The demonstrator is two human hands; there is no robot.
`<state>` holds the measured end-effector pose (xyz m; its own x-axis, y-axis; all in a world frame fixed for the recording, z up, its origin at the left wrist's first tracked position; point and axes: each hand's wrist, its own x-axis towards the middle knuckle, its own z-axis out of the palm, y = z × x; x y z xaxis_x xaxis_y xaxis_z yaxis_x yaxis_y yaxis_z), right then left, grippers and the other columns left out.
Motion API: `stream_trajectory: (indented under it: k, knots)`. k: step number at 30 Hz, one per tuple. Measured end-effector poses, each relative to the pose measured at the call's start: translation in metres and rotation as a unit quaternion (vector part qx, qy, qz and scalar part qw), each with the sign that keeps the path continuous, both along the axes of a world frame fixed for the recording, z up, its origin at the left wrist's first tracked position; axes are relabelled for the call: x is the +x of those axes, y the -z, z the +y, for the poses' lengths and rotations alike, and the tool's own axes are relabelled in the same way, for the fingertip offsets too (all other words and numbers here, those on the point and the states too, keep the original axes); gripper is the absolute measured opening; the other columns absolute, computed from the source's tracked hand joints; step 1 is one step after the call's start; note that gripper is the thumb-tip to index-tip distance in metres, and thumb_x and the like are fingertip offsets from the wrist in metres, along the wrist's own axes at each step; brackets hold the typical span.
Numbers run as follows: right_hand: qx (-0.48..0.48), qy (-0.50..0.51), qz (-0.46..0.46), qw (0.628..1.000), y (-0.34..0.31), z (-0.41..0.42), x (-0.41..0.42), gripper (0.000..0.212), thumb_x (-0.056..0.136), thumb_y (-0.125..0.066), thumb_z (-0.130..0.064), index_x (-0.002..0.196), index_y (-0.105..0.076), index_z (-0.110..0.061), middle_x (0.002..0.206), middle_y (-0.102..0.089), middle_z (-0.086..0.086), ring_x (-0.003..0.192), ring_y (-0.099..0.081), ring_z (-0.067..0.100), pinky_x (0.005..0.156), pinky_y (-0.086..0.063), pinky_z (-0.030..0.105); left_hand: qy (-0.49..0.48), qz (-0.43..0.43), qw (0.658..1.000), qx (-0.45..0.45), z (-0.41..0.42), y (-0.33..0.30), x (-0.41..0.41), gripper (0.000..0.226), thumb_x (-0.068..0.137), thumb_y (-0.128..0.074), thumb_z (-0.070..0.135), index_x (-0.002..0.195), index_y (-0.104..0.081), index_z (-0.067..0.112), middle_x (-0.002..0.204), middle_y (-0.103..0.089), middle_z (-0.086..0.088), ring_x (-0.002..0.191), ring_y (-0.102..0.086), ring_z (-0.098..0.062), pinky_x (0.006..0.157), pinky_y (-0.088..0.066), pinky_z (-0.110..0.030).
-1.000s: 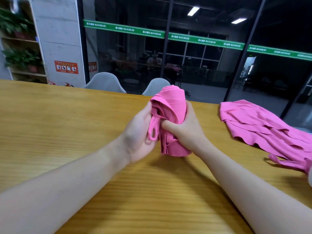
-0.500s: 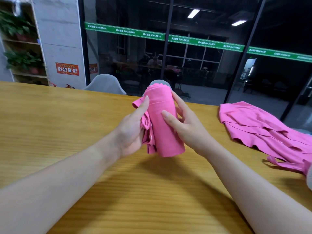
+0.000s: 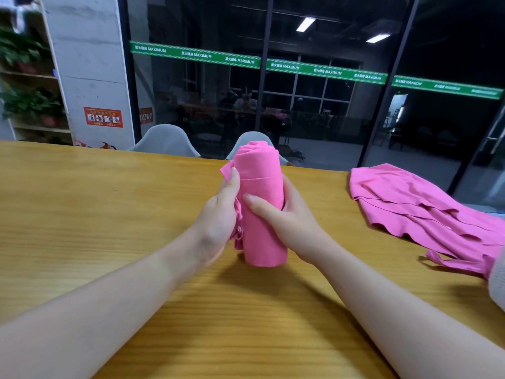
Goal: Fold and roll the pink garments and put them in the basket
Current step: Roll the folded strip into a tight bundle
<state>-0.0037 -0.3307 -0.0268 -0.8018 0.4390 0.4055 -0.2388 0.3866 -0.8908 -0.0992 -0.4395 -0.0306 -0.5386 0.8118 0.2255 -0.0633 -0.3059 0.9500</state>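
Observation:
A pink garment rolled into a tight cylinder [image 3: 259,192] stands upright over the middle of the wooden table [image 3: 82,214]. My left hand [image 3: 218,222] holds its left side, thumb up along the roll, with loose fabric edges bunched against the palm. My right hand [image 3: 284,217] grips the right side, thumb across the front and fingers wrapped behind. More pink garments [image 3: 426,212] lie loosely spread on the table at the right. No basket is visible.
Two grey chairs [image 3: 166,140] stand behind the table's far edge, in front of a glass wall. A pale knitted object [image 3: 498,280] pokes in at the right edge. A plant shelf [image 3: 27,86] stands at the far left.
The bunched garment has become a neat upright roll. My hands shifted from squeezing it to holding it along both sides, and the loose strap is tucked in.

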Motion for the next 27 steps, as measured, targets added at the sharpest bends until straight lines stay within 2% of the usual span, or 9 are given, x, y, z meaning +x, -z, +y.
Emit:
stream_trajectory:
  k: [4, 8, 10, 12, 15, 17, 21, 24, 27]
  knots:
    - [0.103, 0.054, 0.006, 0.993, 0.004, -0.002, -0.004, 0.059, 0.085, -0.08, -0.029, 0.134, -0.046, -0.029, 0.097, -0.073, -0.005, 0.078, -0.075, 0.018, 0.074, -0.061, 0.045, -0.019, -0.008, 0.999, 0.032, 0.005, 0.004, 0.0, 0.06, 0.108, -0.019, 0.056, 0.134, -0.059, 0.019, 0.083, -0.07, 0.002, 0.06, -0.056, -0.01, 0.057, -0.035, -0.032]
    - [0.132, 0.052, -0.047, 0.989, -0.002, -0.001, 0.0, 0.061, 0.088, -0.063, -0.06, 0.139, -0.043, -0.035, 0.11, -0.069, -0.011, 0.093, -0.072, 0.014, 0.085, -0.058, 0.045, -0.002, -0.017, 1.0, 0.022, 0.004, 0.005, 0.001, 0.066, 0.105, -0.016, 0.063, 0.142, -0.053, 0.025, 0.108, -0.076, 0.0, 0.081, -0.072, -0.011, 0.058, -0.051, -0.026]
    - [0.058, -0.015, -0.049, 0.997, -0.011, -0.001, 0.004, 0.044, 0.101, -0.053, -0.048, 0.141, -0.043, -0.031, 0.116, -0.069, -0.004, 0.091, -0.074, 0.023, 0.082, -0.06, 0.043, 0.0, -0.019, 1.0, 0.012, 0.002, 0.002, -0.001, 0.071, 0.104, -0.015, 0.064, 0.139, -0.057, 0.019, 0.095, -0.076, 0.0, 0.069, -0.07, -0.011, 0.053, -0.05, -0.021]
    - [-0.005, -0.075, -0.032, 0.997, -0.016, -0.003, 0.007, 0.043, 0.105, -0.055, -0.032, 0.145, -0.042, -0.027, 0.121, -0.068, 0.005, 0.091, -0.075, 0.027, 0.076, -0.062, 0.041, -0.014, -0.01, 1.0, 0.018, 0.0, -0.003, -0.003, 0.072, 0.104, -0.016, 0.064, 0.134, -0.061, 0.017, 0.096, -0.076, -0.002, 0.077, -0.071, -0.015, 0.067, -0.053, -0.026]
    - [0.024, -0.062, -0.023, 0.998, -0.01, -0.002, 0.005, 0.061, 0.09, -0.075, -0.04, 0.143, -0.045, -0.032, 0.127, -0.067, 0.003, 0.109, -0.07, 0.027, 0.091, -0.058, 0.052, -0.02, -0.016, 0.999, 0.029, -0.002, -0.005, -0.004, 0.065, 0.107, -0.019, 0.059, 0.132, -0.064, 0.018, 0.122, -0.073, -0.009, 0.116, -0.068, -0.022, 0.104, -0.049, -0.046]
    - [0.01, -0.059, -0.022, 0.998, -0.005, -0.003, 0.004, 0.063, 0.086, -0.078, -0.037, 0.139, -0.047, -0.028, 0.125, -0.067, 0.003, 0.109, -0.07, 0.024, 0.093, -0.058, 0.052, -0.026, -0.004, 0.999, 0.029, -0.003, -0.003, -0.005, 0.063, 0.108, -0.02, 0.056, 0.134, -0.063, 0.017, 0.126, -0.072, -0.008, 0.121, -0.066, -0.021, 0.11, -0.047, -0.047]
    - [-0.03, -0.056, -0.018, 0.998, -0.005, -0.002, 0.002, 0.059, 0.08, -0.082, -0.039, 0.13, -0.055, -0.024, 0.116, -0.071, 0.01, 0.098, -0.073, 0.031, 0.088, -0.058, 0.059, -0.03, 0.045, 0.998, 0.019, -0.002, 0.0, -0.008, 0.064, 0.106, -0.022, 0.061, 0.142, -0.056, 0.02, 0.136, -0.066, -0.004, 0.131, -0.058, -0.017, 0.117, -0.038, -0.044]
    - [-0.045, -0.067, -0.028, 0.996, -0.006, 0.006, 0.002, 0.055, 0.079, -0.083, -0.039, 0.125, -0.058, -0.024, 0.11, -0.072, 0.015, 0.093, -0.072, 0.038, 0.085, -0.058, 0.063, -0.046, 0.095, 0.994, -0.013, 0.002, 0.005, -0.014, 0.062, 0.097, -0.032, 0.074, 0.129, -0.063, 0.031, 0.128, -0.07, 0.009, 0.128, -0.059, -0.004, 0.116, -0.039, -0.034]
    - [-0.053, -0.055, -0.018, 0.997, -0.008, 0.013, 0.004, 0.055, 0.078, -0.084, -0.037, 0.125, -0.058, -0.025, 0.111, -0.071, 0.016, 0.093, -0.071, 0.037, 0.085, -0.058, 0.064, -0.048, 0.165, 0.985, -0.01, 0.0, 0.001, -0.008, 0.045, 0.11, -0.024, 0.043, 0.118, -0.066, 0.028, 0.113, -0.075, 0.016, 0.117, -0.063, 0.003, 0.1, -0.046, -0.015]
